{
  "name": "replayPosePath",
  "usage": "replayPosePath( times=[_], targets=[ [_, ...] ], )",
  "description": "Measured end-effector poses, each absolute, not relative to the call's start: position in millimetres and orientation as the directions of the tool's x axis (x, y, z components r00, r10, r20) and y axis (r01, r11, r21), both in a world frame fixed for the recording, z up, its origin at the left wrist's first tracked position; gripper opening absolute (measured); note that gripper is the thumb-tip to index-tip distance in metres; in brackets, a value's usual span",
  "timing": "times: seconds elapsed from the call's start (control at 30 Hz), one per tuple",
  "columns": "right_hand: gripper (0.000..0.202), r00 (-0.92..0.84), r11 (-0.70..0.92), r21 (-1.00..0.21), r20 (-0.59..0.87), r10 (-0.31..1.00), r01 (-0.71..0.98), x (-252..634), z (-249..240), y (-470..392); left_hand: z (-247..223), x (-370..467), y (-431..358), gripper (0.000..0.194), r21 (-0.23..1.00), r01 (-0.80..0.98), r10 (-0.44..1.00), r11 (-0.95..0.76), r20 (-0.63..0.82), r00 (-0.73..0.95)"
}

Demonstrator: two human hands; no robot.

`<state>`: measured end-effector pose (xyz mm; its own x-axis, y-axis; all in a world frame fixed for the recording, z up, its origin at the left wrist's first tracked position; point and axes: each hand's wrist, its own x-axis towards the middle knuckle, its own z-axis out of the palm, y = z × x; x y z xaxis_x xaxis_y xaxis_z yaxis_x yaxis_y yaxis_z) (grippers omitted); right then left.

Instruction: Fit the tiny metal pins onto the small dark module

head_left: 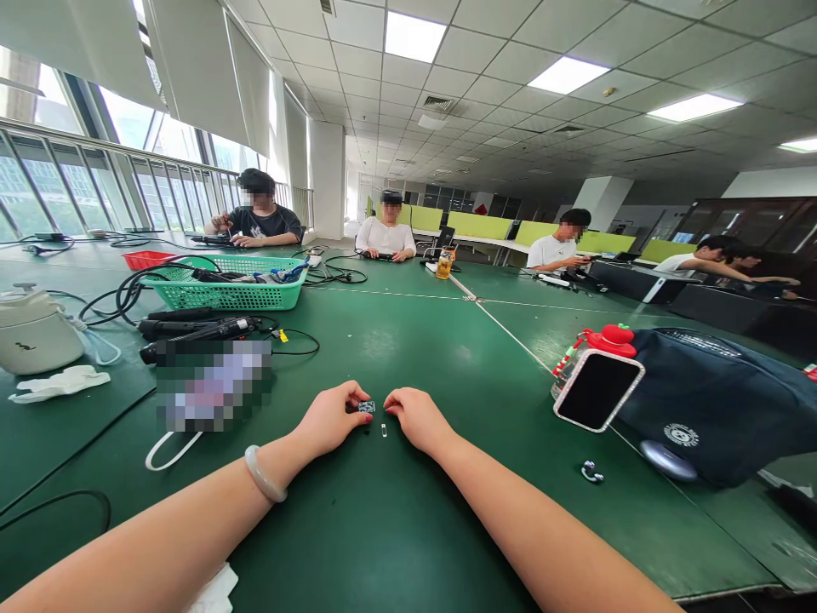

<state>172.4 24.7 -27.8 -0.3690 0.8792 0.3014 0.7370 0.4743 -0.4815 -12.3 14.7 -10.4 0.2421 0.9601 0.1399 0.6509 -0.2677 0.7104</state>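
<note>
My left hand (332, 418) pinches a small dark rectangular piece with a pale pattern (366, 407), like a little circuit board, between thumb and fingers. Just to its right, my right hand (418, 418) has its thumb and fingertips drawn together, and whatever they hold is too small or hidden to make out. A gap separates the two hands. Below that gap, a tiny whitish rectangular piece with a dark middle (384, 431) lies on the green table (389, 519). A small dark bit (367, 432) rests under my left fingertips.
Left are a green basket (230, 295) of cables, black tools (197, 332), a blurred pouch (214, 387) and a white container (35, 332). Right, a phone (598, 390) leans by a red-topped bottle (616, 339) and dark bag (708, 400). Several people sit farther back.
</note>
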Motion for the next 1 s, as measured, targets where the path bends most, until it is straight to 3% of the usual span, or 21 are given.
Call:
replayPosePath(
  times=[0.43,0.67,0.83,1.0],
  targets=[
    [0.012,-0.303,0.386,-0.438,0.248,0.92,0.812,177.4,-33.0,29.2,-6.6,-11.5,12.6,0.024,0.69,0.675,0.962,-0.262,0.13,0.241],
    [0.012,-0.326,0.444,-0.437,0.319,0.89,0.783,174.7,-28.4,22.8,-7.3,-10.5,12.8,0.024,0.72,0.648,0.962,-0.25,0.11,0.249],
    [0.012,-0.402,0.603,-0.462,0.464,0.789,0.65,167.6,-14.8,9.6,-6.6,-9.3,11.3,0.022,0.745,0.612,0.952,-0.266,0.101,0.29],
    [0.014,-0.462,0.66,-0.426,0.481,0.745,0.619,163.4,-12.7,4.4,-4.1,-7.1,8.9,0.021,0.754,0.591,0.938,-0.287,0.097,0.332]
  ],
)
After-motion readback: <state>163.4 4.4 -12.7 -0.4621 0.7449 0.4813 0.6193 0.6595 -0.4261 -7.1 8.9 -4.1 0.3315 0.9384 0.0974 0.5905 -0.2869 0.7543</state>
